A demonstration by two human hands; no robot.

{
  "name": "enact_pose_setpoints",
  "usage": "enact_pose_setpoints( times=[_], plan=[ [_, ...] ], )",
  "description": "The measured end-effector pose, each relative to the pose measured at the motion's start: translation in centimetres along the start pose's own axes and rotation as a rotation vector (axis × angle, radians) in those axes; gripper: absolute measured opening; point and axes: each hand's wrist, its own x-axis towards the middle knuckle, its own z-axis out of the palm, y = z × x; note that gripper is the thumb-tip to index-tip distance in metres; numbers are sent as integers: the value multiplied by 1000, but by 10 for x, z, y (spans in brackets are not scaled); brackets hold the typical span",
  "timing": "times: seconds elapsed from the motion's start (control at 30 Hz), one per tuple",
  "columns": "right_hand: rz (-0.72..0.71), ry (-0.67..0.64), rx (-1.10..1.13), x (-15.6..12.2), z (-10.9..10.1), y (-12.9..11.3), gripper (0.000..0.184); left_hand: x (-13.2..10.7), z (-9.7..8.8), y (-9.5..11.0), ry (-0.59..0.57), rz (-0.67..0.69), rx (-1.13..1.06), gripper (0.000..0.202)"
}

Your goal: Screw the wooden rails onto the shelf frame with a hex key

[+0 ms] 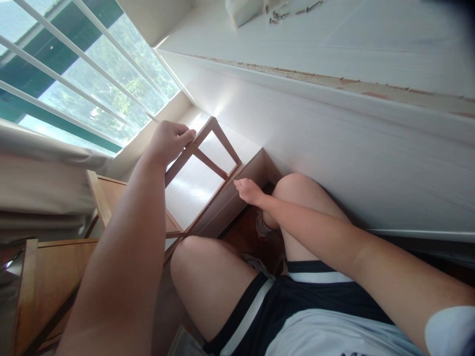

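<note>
My left hand (169, 141) is closed on the upper rail of a brown wooden frame (225, 142), thumb and fingers around its edge. Tilted, the frame has crossbars with open gaps between them. At its lower rail, near a crossbar joint, my right hand (249, 191) is pinched on a small thin piece (232, 179) whose tip meets the wood. That piece is too small to name. Beneath the frame is a pale board surface (196, 190) with a brown front panel.
Several screws (276, 17) lie beside a white block-like object (245, 11) on the pale ledge above. A long pale panel (297, 118) rises on the right. Wooden panels (55, 277) stand at the left, under a barred window (100, 74) and a curtain (44, 178).
</note>
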Motion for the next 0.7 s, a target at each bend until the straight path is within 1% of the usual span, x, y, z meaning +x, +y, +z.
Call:
enact_pose_setpoints(
  times=[0.07,0.13,0.23,0.27,0.33,0.4,0.43,0.5,0.57,0.6,0.7],
  plan=[
    [-37,77,-142,0,-1,3,37,0,0,-1,8,0,-4,40],
    [-80,126,-359,-1,0,4,35,1,0,-1,11,2,-7,40],
    [-137,144,-721,-4,1,1,46,1,1,-2,10,-2,-11,41],
    [-149,145,-801,-5,1,1,49,1,0,-2,9,-4,-14,41],
    [-156,153,-840,-5,1,0,50,2,0,-3,6,-5,-21,41],
    [-156,163,-772,-3,0,2,47,2,0,-3,5,2,-23,41],
    [-147,167,-676,-2,0,3,44,2,0,-4,7,7,-21,41],
    [-111,153,-412,1,0,6,41,2,1,-4,11,17,-16,41],
    [-71,106,-178,4,2,7,44,2,1,-4,11,20,-16,41],
    [-56,78,-102,5,3,7,47,2,1,-4,8,18,-17,41],
    [-32,15,14,6,8,7,50,2,1,-3,4,9,-21,41]
  ],
)
